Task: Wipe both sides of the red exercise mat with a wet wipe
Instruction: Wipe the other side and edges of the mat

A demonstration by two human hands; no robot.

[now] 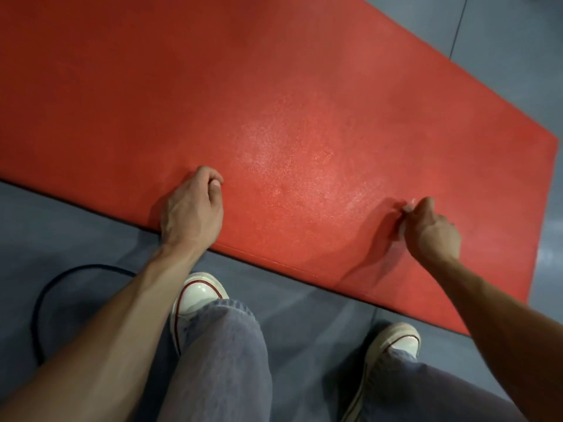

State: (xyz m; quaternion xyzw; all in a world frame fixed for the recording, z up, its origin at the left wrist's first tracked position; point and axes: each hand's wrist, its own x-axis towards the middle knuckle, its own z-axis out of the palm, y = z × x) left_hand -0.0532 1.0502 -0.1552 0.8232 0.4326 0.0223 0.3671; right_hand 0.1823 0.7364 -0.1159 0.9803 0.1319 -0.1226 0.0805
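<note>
The red exercise mat [243, 86] lies flat on the grey floor and fills most of the view. A damp sheen shows on it near the front edge. My left hand [192, 208] rests on the mat close to that edge, its fingers curled under and holding nothing I can see. My right hand [432, 229] is over the mat further right, fingers curled round a small white wet wipe [409, 207]. Only a bit of the wipe sticks out past the fingers, and the hand is slightly blurred.
My legs in blue jeans and two white sneakers [195, 296] stand on the grey floor [76, 223] just in front of the mat's near edge. A dark cable [45, 287] loops on the floor at the left. The mat's right corner [548, 147] ends near the right frame edge.
</note>
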